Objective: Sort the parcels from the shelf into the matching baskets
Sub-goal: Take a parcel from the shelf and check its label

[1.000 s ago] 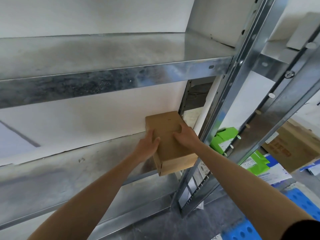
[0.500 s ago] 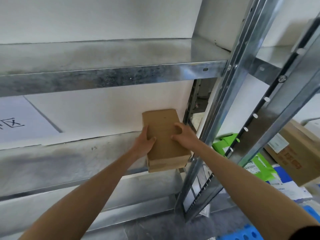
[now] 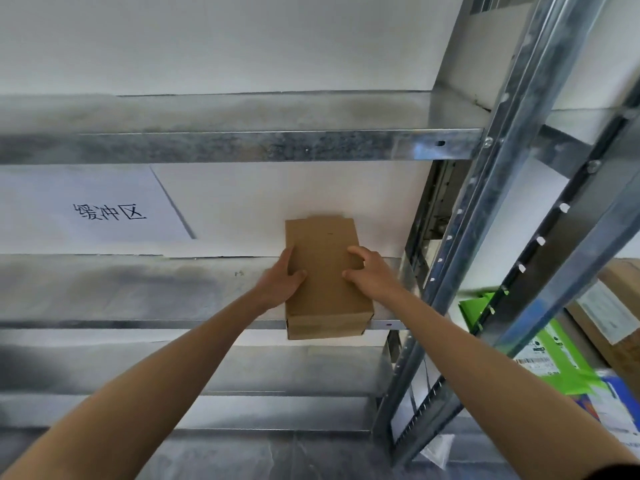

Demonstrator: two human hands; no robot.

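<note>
While left grip (image 3: 280, 282) and right grip (image 3: 372, 275) clasp the box (image 3: 327, 240), it overhangs the shelf edge (image 3: 138, 324).

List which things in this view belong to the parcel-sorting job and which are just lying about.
Belonging to the job:
cardboard parcel, held by the left hand and right hand
metal shelf it rests on

Lying about:
paper sign on the wall
green packets
brown carton
</note>
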